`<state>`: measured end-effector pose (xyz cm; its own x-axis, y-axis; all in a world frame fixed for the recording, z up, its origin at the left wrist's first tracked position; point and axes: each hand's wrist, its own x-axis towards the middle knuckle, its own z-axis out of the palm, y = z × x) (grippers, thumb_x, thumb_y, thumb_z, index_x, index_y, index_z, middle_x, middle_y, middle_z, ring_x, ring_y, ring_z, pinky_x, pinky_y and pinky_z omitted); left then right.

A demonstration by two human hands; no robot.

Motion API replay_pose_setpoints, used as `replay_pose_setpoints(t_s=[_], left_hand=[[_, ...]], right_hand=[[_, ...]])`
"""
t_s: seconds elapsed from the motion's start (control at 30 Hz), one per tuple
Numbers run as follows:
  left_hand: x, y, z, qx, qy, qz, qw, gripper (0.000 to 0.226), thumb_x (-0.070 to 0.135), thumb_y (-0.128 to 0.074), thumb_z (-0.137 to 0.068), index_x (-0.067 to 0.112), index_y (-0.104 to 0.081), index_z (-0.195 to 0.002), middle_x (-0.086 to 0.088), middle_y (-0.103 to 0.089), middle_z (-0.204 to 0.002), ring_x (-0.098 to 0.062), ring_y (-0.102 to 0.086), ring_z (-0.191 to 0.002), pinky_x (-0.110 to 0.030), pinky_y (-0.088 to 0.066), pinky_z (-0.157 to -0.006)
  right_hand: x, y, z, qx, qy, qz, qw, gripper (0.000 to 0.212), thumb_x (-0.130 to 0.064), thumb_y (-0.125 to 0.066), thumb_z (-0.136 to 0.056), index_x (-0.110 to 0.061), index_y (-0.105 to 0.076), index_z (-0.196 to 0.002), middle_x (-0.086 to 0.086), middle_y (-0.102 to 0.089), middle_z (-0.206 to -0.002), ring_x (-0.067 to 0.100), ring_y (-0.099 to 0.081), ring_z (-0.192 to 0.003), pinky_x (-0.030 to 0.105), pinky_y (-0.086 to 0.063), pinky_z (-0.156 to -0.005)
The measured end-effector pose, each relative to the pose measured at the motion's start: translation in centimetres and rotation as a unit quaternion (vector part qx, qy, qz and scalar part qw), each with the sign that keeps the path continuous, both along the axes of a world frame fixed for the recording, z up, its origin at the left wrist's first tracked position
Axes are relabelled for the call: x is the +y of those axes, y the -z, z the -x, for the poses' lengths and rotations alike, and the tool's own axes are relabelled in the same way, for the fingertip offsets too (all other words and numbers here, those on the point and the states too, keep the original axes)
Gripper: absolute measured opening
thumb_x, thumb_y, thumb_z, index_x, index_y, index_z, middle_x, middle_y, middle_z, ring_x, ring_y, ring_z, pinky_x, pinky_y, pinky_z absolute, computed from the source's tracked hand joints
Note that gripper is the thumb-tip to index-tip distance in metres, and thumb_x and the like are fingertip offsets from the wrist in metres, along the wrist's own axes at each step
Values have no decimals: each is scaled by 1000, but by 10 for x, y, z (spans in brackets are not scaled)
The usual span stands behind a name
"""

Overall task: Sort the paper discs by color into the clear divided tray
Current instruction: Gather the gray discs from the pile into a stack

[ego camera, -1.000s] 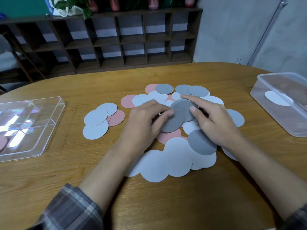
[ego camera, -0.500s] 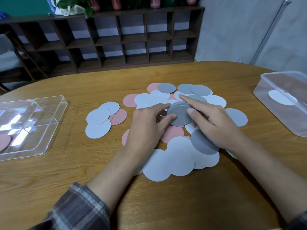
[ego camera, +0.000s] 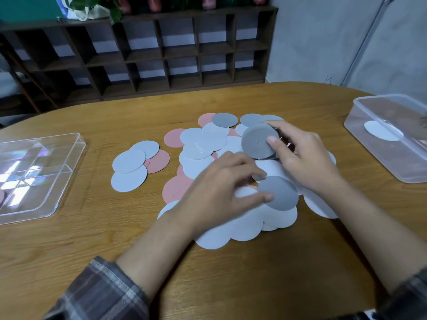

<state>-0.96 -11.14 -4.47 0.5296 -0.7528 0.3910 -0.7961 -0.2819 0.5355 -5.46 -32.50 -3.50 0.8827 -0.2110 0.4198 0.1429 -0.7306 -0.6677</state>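
A heap of pink, pale blue-grey and dark grey paper discs (ego camera: 203,142) lies in the middle of the wooden table. My right hand (ego camera: 302,158) holds a small stack of dark grey discs (ego camera: 258,143), tilted up above the heap. My left hand (ego camera: 221,192) rests on the heap with fingers spread, thumb and fingertips touching another dark grey disc (ego camera: 280,192) that lies flat. The clear divided tray (ego camera: 41,172) sits at the far left, with a pink disc (ego camera: 1,196) in its near-left compartment at the frame's edge.
A separate little cluster of pale and pink discs (ego camera: 136,165) lies left of the heap. A clear plastic box (ego camera: 392,139) with one white disc inside stands at the right. A dark cubby shelf (ego camera: 161,54) runs behind the table.
My right hand has lifted the dark grey stack away from my left hand, up and to the right. My left hand let go of it and dropped onto the grey disc nearer me.
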Motion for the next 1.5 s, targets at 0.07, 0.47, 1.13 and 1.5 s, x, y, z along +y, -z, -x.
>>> replay_pose_setpoints(t_s=[0.07, 0.47, 1.13, 1.5], left_hand=[[-1, 3, 3, -25, 25, -69, 997, 50, 61, -72, -89, 32, -70, -129, 13, -55, -138, -10, -50, -122, -34, -44, -105], [-1, 2, 0, -50, 26, -56, 997, 39, 55, -59, -100, 26, -76, -120, 9, -63, -120, -13, -57, -114, -34, -47, -95], [3, -5, -13, 36, -148, 143, 978, 18, 11, -75, -92, 18, -69, -107, 6, -69, -76, -13, -67, -76, -21, -54, -67], [3, -4, -21, 46, -193, 130, 971, 17, 19, -78, -92, 15, -80, -109, 8, -74, -78, -8, -68, -74, -17, -54, -70]], right_hand=[[-3, 0, 0, -4, 4, -12, 1000, 29, -18, -56, -104, -28, -65, -130, -7, -72, -99, 18, -63, -82, 40, -53, -77], [-3, 2, -2, -10, 8, -20, 1000, 29, -20, -55, -103, -33, -65, -127, -10, -71, -100, 24, -60, -79, 48, -55, -75], [8, 0, 2, 15, -33, -60, 998, 41, -18, -51, -105, -43, -66, -133, 12, -65, -79, 34, -53, -69, 49, -46, -67], [20, -3, 6, 72, -55, 19, 996, 43, -28, -42, -110, -33, -48, -152, -30, -60, -115, -4, -55, -103, 8, -39, -76]])
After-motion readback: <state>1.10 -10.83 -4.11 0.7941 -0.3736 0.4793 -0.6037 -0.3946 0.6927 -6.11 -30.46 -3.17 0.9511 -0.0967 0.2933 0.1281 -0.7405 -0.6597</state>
